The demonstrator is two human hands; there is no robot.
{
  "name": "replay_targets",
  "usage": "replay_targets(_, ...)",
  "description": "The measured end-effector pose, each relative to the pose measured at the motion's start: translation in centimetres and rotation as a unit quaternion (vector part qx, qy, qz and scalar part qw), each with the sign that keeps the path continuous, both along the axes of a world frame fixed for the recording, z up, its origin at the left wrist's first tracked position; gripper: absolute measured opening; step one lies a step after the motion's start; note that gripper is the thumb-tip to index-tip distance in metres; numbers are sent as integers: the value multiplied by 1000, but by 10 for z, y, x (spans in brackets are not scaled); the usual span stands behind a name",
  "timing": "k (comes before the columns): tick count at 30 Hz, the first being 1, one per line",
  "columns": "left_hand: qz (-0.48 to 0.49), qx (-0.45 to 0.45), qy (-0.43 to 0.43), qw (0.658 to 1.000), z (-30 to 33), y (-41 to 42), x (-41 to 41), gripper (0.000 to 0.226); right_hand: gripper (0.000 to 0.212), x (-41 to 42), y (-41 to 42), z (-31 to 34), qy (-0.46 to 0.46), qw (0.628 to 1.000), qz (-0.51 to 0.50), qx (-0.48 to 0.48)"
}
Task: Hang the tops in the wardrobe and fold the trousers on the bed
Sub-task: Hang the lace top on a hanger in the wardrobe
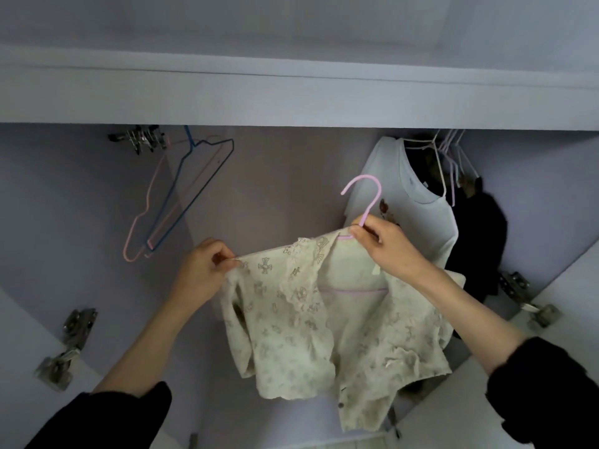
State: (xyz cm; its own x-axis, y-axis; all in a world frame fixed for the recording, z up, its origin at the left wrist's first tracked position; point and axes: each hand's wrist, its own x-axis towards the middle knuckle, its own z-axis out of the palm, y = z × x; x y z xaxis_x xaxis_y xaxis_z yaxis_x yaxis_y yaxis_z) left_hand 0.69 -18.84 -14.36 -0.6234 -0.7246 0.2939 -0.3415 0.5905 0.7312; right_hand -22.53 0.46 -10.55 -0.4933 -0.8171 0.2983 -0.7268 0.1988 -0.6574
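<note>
I see a dim picture with soft, gray light and no strong glare. The wardrobe is darker deep inside, and the dark clothes on the right are just a black patch. Straight edges bend near the sides. Everything looks a bit soft, and the corners are blurry.

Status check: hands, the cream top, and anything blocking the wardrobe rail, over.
Left hand pinches cream top shoulder; right hand grips pink hanger neck. Top not yet hung. Rail hidden; gap between empty hangers and white shirt.
</note>
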Motion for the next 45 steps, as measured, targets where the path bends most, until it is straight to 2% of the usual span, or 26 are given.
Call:
replay_targets(6,38,23,-25,999,-15,-9,6,14,16,1,4,3,11,998,-36,-45)
replay_targets(11,63,-3,-74,995,-14,-13,12,27,13,6,2,9,-5,997,-47,-66)
replay_targets(13,65,-17,-93,993,-11,-13,13,24,15,8,0,13,-6,997,-47,-65)
replay_targets(16,15,-87,-67,994,-3,-3,7,6,19,14,-5,16,1,999,-34,-39)
replay_targets(19,-81,-140,-29,986,7,14,-5,29,22,25,-12,16,13,999,-15,-26)
replay_targets(22,-125,-137,1,983,12,31,-20,28,24,36,-19,20,23,1000,4,-20)
replay_targets(28,-84,-62,90,990,12,36,-31,16,23,47,-23,31,-19,998,17,-50)
replay_targets(32,-67,-63,106,990,14,30,-31,14,22,46,-17,31,-28,999,27,-20)
replay_targets(37,-47,-7,117,992,12,20,-25,13,18,32,15,17,-15,994,-65,-90)
replay_targets(38,-48,5,114,992,10,20,-25,13,17,30,20,14,-1,994,-69,-79)
replay_targets(42,-60,28,102,993,3,26,-31,13,12,25,33,0,95,992,-54,64)
replay_targets(45,-80,21,101,991,3,37,-38,14,12,19,42,-7,70,995,-42,64)
